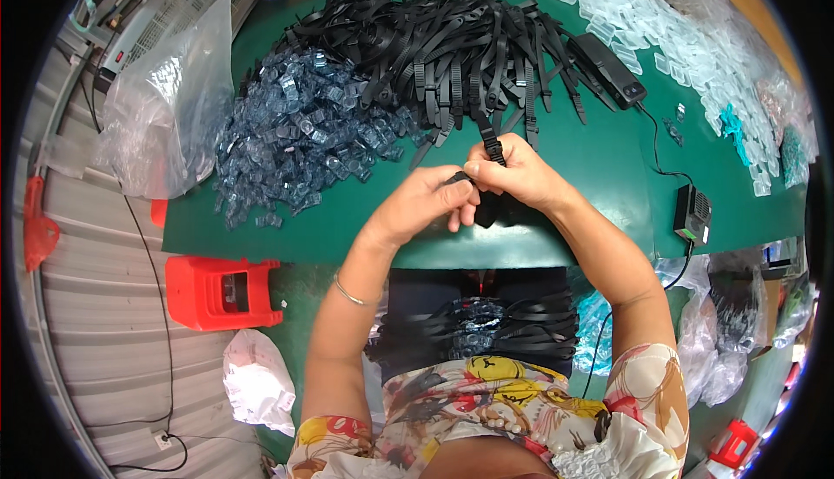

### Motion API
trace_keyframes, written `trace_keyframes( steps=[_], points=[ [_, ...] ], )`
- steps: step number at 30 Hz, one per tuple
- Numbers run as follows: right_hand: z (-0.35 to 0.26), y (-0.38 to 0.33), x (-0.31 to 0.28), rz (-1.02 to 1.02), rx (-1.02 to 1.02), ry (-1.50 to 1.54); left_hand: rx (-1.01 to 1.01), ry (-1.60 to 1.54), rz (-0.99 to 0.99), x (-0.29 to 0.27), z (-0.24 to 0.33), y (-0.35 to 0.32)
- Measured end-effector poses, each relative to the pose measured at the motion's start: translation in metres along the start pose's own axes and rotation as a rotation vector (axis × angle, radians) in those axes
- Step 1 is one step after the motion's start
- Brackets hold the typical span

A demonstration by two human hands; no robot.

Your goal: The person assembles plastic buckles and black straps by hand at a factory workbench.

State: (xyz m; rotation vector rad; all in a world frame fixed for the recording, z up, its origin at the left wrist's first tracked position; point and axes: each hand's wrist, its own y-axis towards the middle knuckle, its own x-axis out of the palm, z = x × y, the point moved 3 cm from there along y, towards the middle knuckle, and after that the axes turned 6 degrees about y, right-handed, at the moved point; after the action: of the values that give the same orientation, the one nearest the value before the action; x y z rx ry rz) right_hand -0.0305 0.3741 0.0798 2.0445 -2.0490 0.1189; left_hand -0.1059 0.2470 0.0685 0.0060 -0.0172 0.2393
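Over the near middle of the green table, my two hands meet at the fingertips. My right hand (519,173) is closed in a pinch around a black ribbed strap (493,146), whose upper end points at the strap pile. Fingers of my left hand (423,201) are curled shut on a dark end, seemingly of the same strap; the exact join is hidden by the fingers. Just beyond lies a large heap of black straps (469,40). To its left spreads a pile of small see-through blue plastic pieces (300,127).
On my lap (478,323) lie more straps and blue pieces. Clear plastic pieces (669,36) cover the far right. A black box-shaped device (608,71) and a corded black adapter (693,215) sit right. A plastic bag (169,105) and red stool (217,292) are left.
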Motion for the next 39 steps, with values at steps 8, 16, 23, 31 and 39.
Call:
trace_keyframes(
  steps=[8, 16, 23, 31, 39],
  points=[
    [0.000, 0.004, -0.025, 0.137, -0.039, -0.028, -0.089, 0.005, -0.142, -0.015, 0.010, 0.044],
    [-0.002, -0.003, -0.009, 0.048, -0.018, 0.259, 0.052, -0.403, -0.177, -0.005, -0.010, 0.030],
    [-0.001, -0.005, -0.008, -0.017, -0.008, 0.383, 0.127, -0.533, -0.189, -0.001, -0.009, 0.028],
    [0.000, 0.002, -0.018, 0.175, -0.130, 0.090, 0.036, -0.379, -0.039, -0.010, -0.007, 0.030],
    [-0.003, 0.009, -0.015, 0.179, -0.282, -0.208, -0.006, -0.329, 0.047, -0.015, -0.002, 0.029]
  ],
)
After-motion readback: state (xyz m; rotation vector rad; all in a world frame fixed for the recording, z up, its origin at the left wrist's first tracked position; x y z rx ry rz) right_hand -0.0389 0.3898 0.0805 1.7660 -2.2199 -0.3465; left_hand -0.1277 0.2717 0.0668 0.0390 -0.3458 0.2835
